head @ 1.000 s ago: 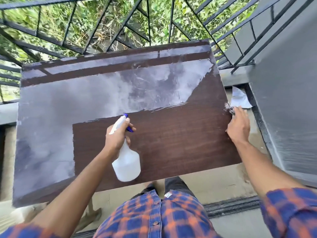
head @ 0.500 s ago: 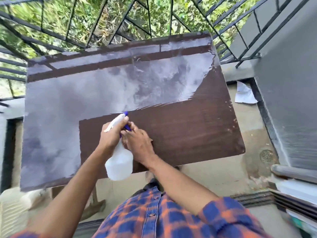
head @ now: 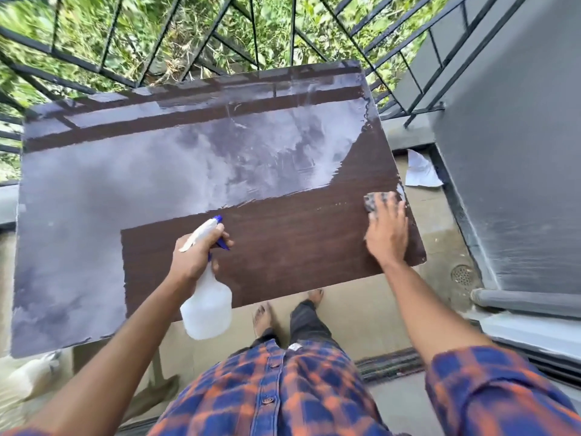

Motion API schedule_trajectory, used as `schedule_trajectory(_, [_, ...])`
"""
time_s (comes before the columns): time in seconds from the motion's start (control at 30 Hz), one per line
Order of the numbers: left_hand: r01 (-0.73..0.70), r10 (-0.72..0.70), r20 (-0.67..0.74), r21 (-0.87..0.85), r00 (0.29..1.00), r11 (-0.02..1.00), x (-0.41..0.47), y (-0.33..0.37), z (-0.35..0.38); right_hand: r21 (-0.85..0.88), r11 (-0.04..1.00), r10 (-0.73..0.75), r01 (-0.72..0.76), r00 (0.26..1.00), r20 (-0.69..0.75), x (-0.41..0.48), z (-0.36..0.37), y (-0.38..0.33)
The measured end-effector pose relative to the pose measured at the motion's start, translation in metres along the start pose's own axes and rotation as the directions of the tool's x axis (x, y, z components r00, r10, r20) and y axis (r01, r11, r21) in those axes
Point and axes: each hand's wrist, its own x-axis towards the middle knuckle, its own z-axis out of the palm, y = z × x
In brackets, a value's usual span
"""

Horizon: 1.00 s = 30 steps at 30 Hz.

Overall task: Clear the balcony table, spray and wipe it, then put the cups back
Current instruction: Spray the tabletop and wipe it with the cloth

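Right now the desk [head: 298,243] shows a dark brown wood-grain top, with most of its far and left area carrying a pale, glossy reflection. No cups show anywhere in view.

Of the two hands, the left hand [head: 196,258] is wrapped around the neck of the spray bottle [head: 207,306], fingers curled over the blue trigger. That bottle is translucent white and hangs over the near edge of the desk, its nozzle aimed across the brown part of the top. Whether any spray is leaving it cannot be told.

The right hand [head: 387,231] lies palm down at the right edge of the desk, fingers spread flat and pressing on a dark speckled sponge [head: 372,203]. Only the sponge's far-left corner shows beyond the fingertips; the rest is hidden under the hand.

Beyond the right edge of the desk, a crumpled white paper [head: 419,171] lies on the floor beside the grey wall [head: 509,158]. A round floor drain [head: 461,274] sits on the floor to the right of the desk's near right corner. Behind the far edge of the desk stands a black metal railing [head: 220,42] with green leaves past it. Bare feet and a blue-and-orange checked shirt [head: 276,391] show just past the desk's near edge.
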Motion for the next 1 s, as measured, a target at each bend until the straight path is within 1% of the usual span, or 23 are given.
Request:
schedule_trajectory(0.13, [-0.017, 0.015, 0.078, 0.026, 0.997, 1.0, -0.001, -0.004, 0.018, 0.083, 0.977, 0.193, -0.196, 0.981, 0.034, 0.025, -0.024, 0.062])
schedule_trajectory(0.2, [-0.014, 0.012, 0.095, 0.029, 0.995, 0.999, -0.002, -0.005, 0.025, 0.141, 0.951, 0.279, -0.275, 0.96, -0.011, 0.019, -0.025, 0.074])
schedule_trajectory(0.27, [-0.01, 0.008, 0.114, 0.019, 0.993, 1.0, 0.0, -0.007, 0.029, 0.212, 0.928, 0.335, -0.305, 0.935, -0.119, 0.007, -0.023, 0.074])
schedule_trajectory(0.3, [-0.009, 0.006, 0.124, 0.024, 0.992, 1.0, 0.0, -0.007, 0.03, 0.243, 0.934, 0.309, -0.262, 0.933, -0.185, 0.002, -0.023, 0.069])
schedule_trajectory(0.33, [-0.008, 0.003, 0.139, 0.033, 0.99, 0.999, 0.001, -0.007, 0.031, 0.25, 0.951, 0.242, -0.181, 0.94, -0.241, -0.002, -0.023, 0.063])
schedule_trajectory(0.37, [-0.009, 0.002, 0.153, 0.043, 0.988, 0.999, 0.001, -0.007, 0.032, 0.232, 0.968, 0.156, -0.095, 0.952, -0.262, -0.004, -0.024, 0.055])
schedule_trajectory(0.4, [-0.009, 0.0, 0.164, 0.054, 0.986, 0.998, 0.001, -0.007, 0.033, 0.207, 0.978, 0.071, -0.02, 0.968, -0.243, -0.003, -0.024, 0.046])
schedule_trajectory(0.43, [-0.009, -0.001, 0.171, 0.06, 0.985, 0.998, 0.002, -0.007, 0.034, 0.163, 0.986, -0.008, 0.04, 0.981, -0.192, -0.002, -0.025, 0.037])
schedule_trajectory(0.5, [-0.012, 0.002, 0.176, 0.057, 0.984, 0.998, 0.004, -0.005, 0.035, 0.038, 0.992, -0.117, 0.119, 0.992, -0.054, -0.001, -0.023, 0.028])
schedule_trajectory(0.57, [-0.024, 0.012, 0.184, 0.063, 0.983, 0.998, 0.006, -0.002, 0.038, -0.03, 0.992, -0.119, 0.119, 0.993, 0.009, -0.004, -0.02, 0.033])
schedule_trajectory(0.67, [-0.034, 0.022, 0.191, 0.058, 0.981, 0.998, 0.008, 0.001, 0.044, -0.027, 0.996, -0.083, 0.084, 0.996, 0.025, -0.025, -0.022, 0.058])
schedule_trajectory(0.77, [-0.025, 0.011, 0.211, 0.062, 0.977, 0.998, 0.011, 0.001, 0.049, -0.029, 0.998, -0.061, 0.061, 0.998, -0.001, -0.068, -0.029, 0.094])
schedule_trajectory(0.87, [-0.016, 0.004, 0.22, 0.052, 0.975, 0.999, 0.01, 0.001, 0.056, -0.04, 0.999, 0.016, -0.016, 1.0, 0.007, -0.099, -0.036, 0.122])
schedule_trajectory(0.93, [-0.024, 0.012, 0.231, 0.049, 0.973, 0.999, 0.009, 0.004, 0.064, -0.011, 0.999, 0.031, -0.032, 0.999, -0.022, -0.1, -0.042, 0.125])
schedule_trajectory(1.0, [-0.037, 0.017, 0.256, 0.071, 0.967, 0.997, 0.007, 0.007, 0.071, 0.02, 1.0, 0.018, -0.016, 0.998, -0.063, -0.093, -0.049, 0.113])
